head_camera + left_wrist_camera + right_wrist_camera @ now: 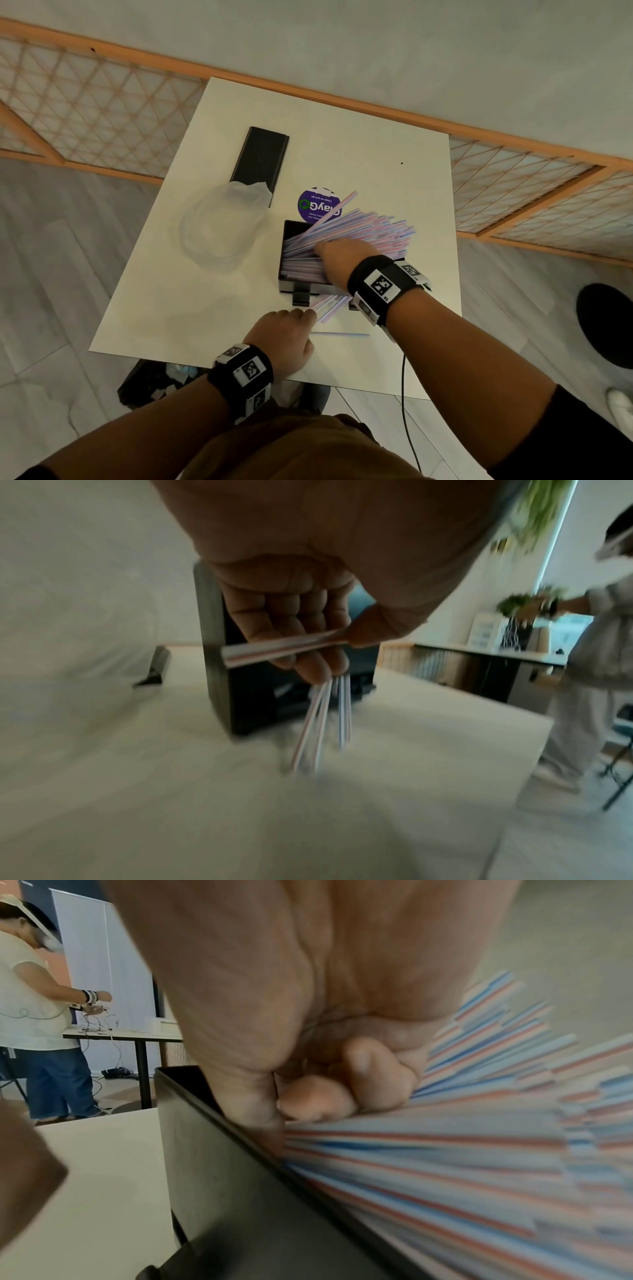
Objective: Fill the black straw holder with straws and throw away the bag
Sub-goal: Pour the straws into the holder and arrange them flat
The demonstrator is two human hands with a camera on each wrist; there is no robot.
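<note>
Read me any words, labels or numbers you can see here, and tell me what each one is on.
"Clean as you go": upside down on the purple round sticker on the table.
Its large white logo and lower small print are partly hidden by straws, unreadable.
Wristband markers: patterns only, no words.

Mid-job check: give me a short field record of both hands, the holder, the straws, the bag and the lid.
left hand: pinches a few loose straws in front of the holder
right hand: on the straw pile, fingers curled
holder: open, pile fanned, ends overhanging its right side
stray straw: flat on the table
bag: crumpled, left of the holder, not yet binned
lid: lying behind the bag
</note>
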